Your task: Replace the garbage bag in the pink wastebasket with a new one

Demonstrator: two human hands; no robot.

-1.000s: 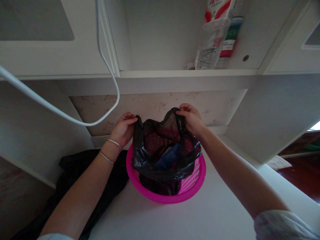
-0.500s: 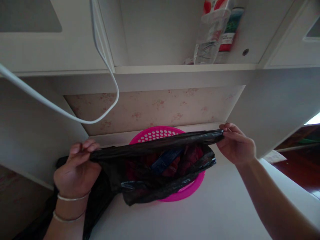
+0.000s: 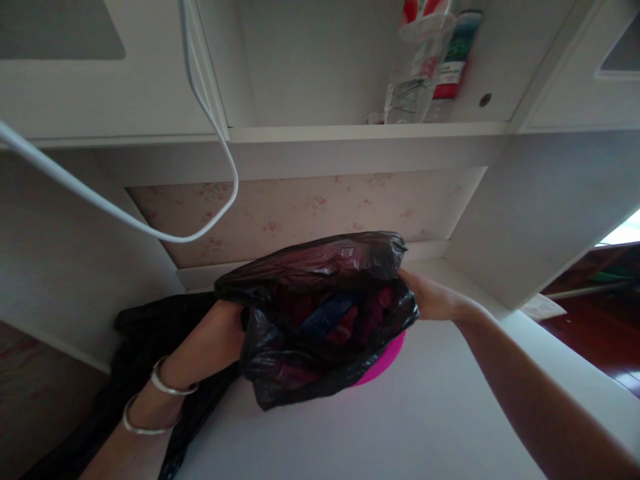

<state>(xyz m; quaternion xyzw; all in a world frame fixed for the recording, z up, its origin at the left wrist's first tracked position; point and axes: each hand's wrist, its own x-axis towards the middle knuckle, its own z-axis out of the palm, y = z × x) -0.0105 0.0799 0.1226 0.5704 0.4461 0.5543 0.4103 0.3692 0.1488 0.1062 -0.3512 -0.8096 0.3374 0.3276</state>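
Note:
A black plastic bag [image 3: 320, 293] with dark red and blue contents is spread over a pink perforated basket [image 3: 383, 360] on the white desk. My left hand [image 3: 220, 330], with two bracelets at the wrist, grips the bag's left edge; its fingers are hidden under the plastic. At the bag's right side my right hand [image 3: 430, 297] holds the rim, fingers tucked behind it. Only a small pink sliver of the basket shows below the bag.
A black cloth or bag [image 3: 150, 327] lies on the desk at the left. A white cable [image 3: 220, 133] loops down from above. On the shelf overhead stand a clear bottle [image 3: 407, 93] and a carton [image 3: 453, 60]. The white desk [image 3: 400, 427] extends toward me.
My hands first pulled the bag's rim wide apart, then drew it back in and folded the far edge over, so the bag now covers most of the basket.

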